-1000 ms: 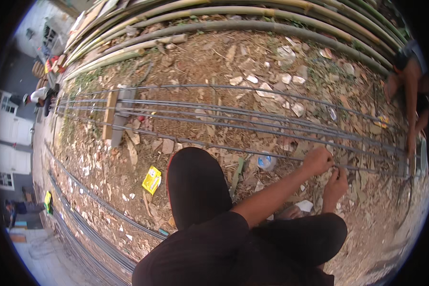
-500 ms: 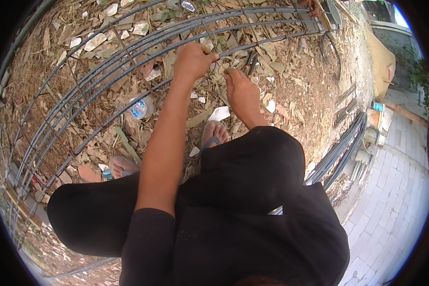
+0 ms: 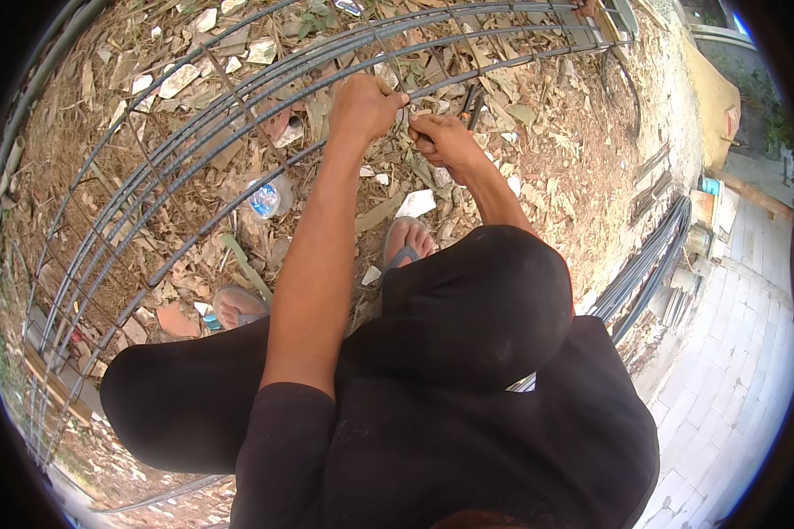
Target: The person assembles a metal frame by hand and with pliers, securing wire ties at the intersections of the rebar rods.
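Observation:
My left hand point(image 3: 366, 110) is closed at the nearest steel bar point(image 3: 238, 201) of a rebar cage, its thumb and forefinger pressed together against or beside the bar. What lies in that pinch is too small to make out. Just to its right, my right hand point(image 3: 444, 141) is closed too, fingers curled with the thumb over them. Anything inside it is hidden. Behind the right hand shows a dark, narrow tool handle point(image 3: 474, 101); I cannot tell whether it lies on the ground or touches the hand. Thin crosswise bars point(image 3: 249, 115) join the long bars.
Dry leaves and broken tile pieces point(image 3: 416, 204) cover the ground. A crushed plastic bottle point(image 3: 270, 199) lies below the cage. My sandalled feet point(image 3: 408, 242) stand near it. A bundle of dark rods point(image 3: 648, 264) lies at the right, beside pale paving point(image 3: 715, 344). Another person's hand point(image 3: 587, 7) shows at the top right.
My right hand has turned and its fingers have curled in more, drawing slightly left towards the left hand. My left hand stays at the bar. The whole view has shifted slightly.

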